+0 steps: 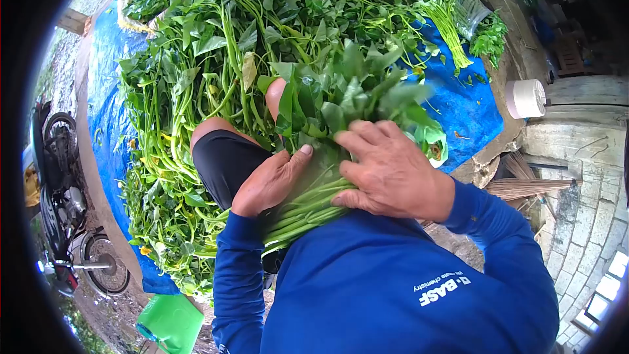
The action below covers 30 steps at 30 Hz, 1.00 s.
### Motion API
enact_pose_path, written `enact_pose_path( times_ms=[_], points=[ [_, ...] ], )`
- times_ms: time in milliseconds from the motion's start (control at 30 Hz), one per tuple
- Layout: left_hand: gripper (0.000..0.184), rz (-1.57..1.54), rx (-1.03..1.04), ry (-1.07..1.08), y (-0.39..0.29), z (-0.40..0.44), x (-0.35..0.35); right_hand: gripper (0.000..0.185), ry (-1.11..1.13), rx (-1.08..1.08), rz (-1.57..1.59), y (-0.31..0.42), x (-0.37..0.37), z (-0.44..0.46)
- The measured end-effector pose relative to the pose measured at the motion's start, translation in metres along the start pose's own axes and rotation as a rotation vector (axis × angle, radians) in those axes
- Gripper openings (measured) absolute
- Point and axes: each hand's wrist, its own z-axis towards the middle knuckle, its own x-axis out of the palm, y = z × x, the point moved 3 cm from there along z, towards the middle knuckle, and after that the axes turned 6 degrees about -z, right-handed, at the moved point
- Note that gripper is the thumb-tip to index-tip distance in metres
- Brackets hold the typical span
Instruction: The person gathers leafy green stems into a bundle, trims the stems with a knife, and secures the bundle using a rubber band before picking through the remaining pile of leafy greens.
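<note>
A bundle of leafy green stems (311, 213) lies across my lap, its leaves pointing away from me and slightly blurred. My left hand (272, 182) is at the near left side of the bundle, thumb extended on top, its other fingers hidden under the stems. On the right, my right hand (392, 174) lies over the bundle with bent fingers around the stems just below the leaves. Something clear, like thin plastic, seems to cover the stems between my hands. Beyond my knees spreads a large heap of the same greens (229, 46).
Under the heap lies a blue tarp (108, 124). A tied bunch (449, 29) rests at its upper right, near a white cylindrical container (525, 99). A broom (531, 188) lies at right, a green container (171, 322) at lower left, a motorcycle (69, 203) at far left.
</note>
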Motion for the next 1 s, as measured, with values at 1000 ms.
enact_pose_path(
  times_ms=[1000],
  points=[
    [0.057, -0.036, 0.07, 0.116, -0.013, -0.004, 0.001, 0.04, 0.061, 0.114, -0.089, -0.019, 0.011, -0.015]
  ],
)
